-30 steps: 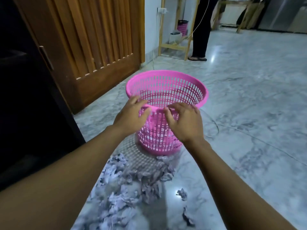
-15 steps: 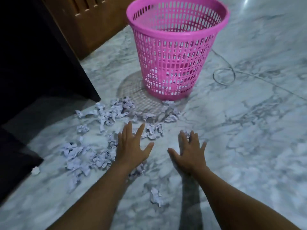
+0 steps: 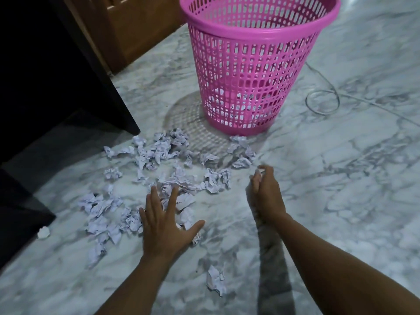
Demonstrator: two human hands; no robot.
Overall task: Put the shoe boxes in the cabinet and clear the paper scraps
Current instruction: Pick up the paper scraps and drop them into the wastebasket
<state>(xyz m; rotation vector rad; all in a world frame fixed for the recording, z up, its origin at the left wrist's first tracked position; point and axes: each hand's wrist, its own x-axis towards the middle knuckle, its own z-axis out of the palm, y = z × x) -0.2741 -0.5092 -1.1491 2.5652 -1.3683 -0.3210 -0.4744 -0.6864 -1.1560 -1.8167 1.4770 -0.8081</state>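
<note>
— What does the head camera give you, low in the frame?

— My left hand [image 3: 164,226], lower centre, palm down, fingers [image 3: 154,201] splayed wide, thumb out to the right. It lies over the near edge of the paper scraps [image 3: 159,173], touching the crumpled pieces beneath it.

— And the other one?

— My right hand [image 3: 267,194], right of centre, turned on edge, fingers [image 3: 264,172] drawn close together and curled. Something pale shows at the tips; I can't tell whether I'm pinching a scrap, it's blurred.

— Where's the paper?

— Strewn on the marble floor [image 3: 341,201] through the middle and left of the frame, a thick cluster just below the pink basket [image 3: 254,64]. One stray scrap [image 3: 214,280] lies bottom centre between my forearms, another small one [image 3: 43,232] at the far left.

— The basket?

— Upright, top centre, pale paper showing through its mesh at the bottom. A thin cable loop [image 3: 322,101] lies to its right. Dark cabinet [image 3: 56,64] fills the upper left.
</note>
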